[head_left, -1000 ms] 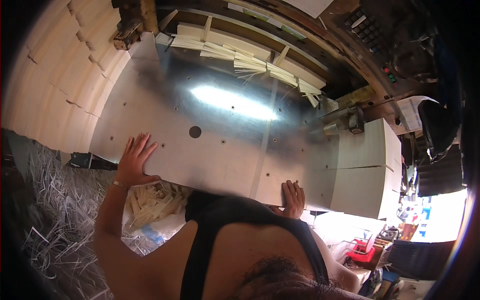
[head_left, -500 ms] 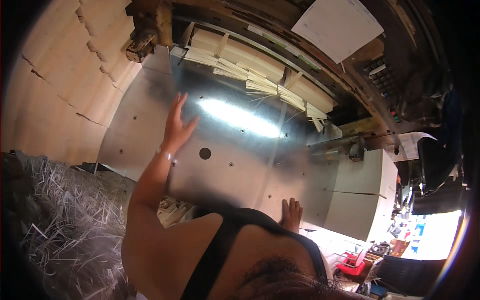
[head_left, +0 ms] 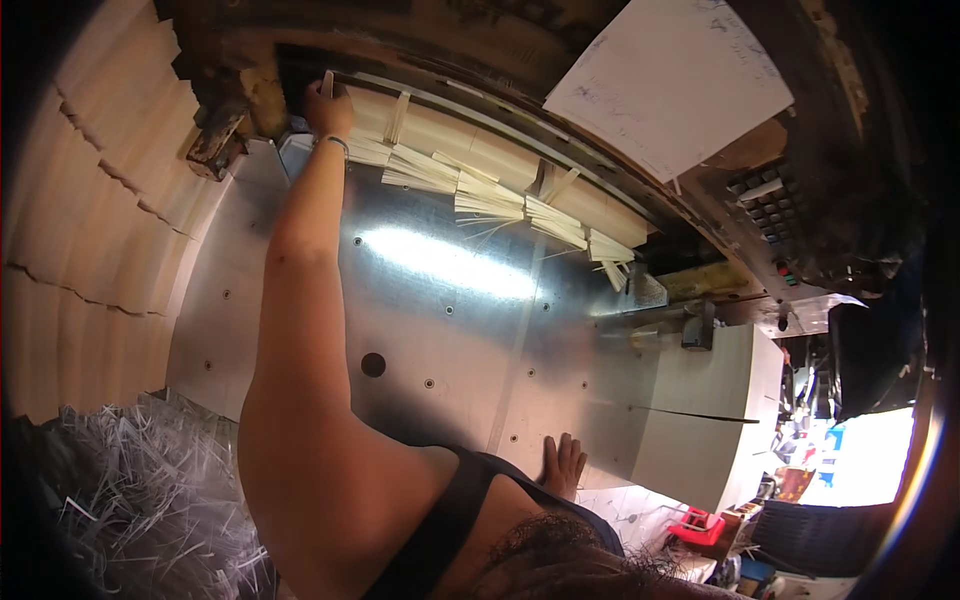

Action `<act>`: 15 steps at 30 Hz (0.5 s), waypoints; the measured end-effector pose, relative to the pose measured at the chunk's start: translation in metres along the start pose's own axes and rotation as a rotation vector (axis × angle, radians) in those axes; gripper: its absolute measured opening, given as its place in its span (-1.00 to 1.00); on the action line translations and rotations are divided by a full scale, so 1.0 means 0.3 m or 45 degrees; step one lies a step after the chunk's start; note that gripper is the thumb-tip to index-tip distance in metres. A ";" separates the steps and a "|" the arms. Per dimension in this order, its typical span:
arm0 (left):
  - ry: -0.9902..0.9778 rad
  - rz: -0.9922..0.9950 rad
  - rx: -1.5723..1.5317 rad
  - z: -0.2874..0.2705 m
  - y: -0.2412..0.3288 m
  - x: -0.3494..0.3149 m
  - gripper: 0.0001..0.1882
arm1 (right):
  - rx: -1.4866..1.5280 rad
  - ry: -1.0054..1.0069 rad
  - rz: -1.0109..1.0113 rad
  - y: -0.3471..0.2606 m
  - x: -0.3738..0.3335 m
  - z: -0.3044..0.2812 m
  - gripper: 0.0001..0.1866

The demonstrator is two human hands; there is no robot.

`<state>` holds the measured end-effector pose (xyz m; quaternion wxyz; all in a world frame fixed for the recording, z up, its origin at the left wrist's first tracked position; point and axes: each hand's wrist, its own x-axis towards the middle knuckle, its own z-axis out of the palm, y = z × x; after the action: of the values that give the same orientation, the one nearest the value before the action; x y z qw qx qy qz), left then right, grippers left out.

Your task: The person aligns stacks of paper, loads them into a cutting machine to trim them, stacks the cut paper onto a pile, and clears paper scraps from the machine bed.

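Note:
My left hand (head_left: 328, 110) reaches to the far left end of a row of cream paper stacks (head_left: 440, 120). Its fingers are closed around a pale strip (head_left: 328, 84) that stands at that end; whether the strip is wood or paper is hard to tell. Thin fanned paper strips (head_left: 490, 195) hang over the front of the row, onto a metal table (head_left: 470, 345) dotted with small holes. My right hand (head_left: 565, 467) rests on the table's near right part, fingers stretched out, holding nothing.
Tall stacks of pale sheets (head_left: 110, 190) stand at the left, above a heap of paper shreds (head_left: 150, 500). White stacked sheets (head_left: 690, 425) sit at the right. A keypad (head_left: 765, 205) and a written-on sheet (head_left: 670, 85) are on the machine's front. A red stool (head_left: 697, 526) stands beyond.
My left hand has moved from over the table to the far left end of the paper row and closed on the pale strip. My right hand stays on the table. The view has shifted slightly.

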<state>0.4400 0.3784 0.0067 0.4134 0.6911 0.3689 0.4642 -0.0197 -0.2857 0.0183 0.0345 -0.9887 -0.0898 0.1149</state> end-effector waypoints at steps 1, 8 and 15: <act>0.003 -0.008 0.022 -0.016 -0.028 0.016 -0.49 | -0.002 0.007 -0.020 0.004 -0.006 -0.003 0.02; 0.003 0.509 -0.092 -0.150 -0.073 -0.085 -0.79 | 0.009 0.002 -0.039 0.019 0.001 0.022 -0.06; -0.731 1.183 0.507 -0.275 -0.119 -0.115 -0.62 | -0.020 0.132 -0.049 0.019 0.002 0.050 -0.36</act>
<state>0.3471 0.3802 -0.0187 0.1118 0.9430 -0.0198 0.3127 -0.0216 -0.2906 0.0031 0.0337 -0.9917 -0.1078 0.0620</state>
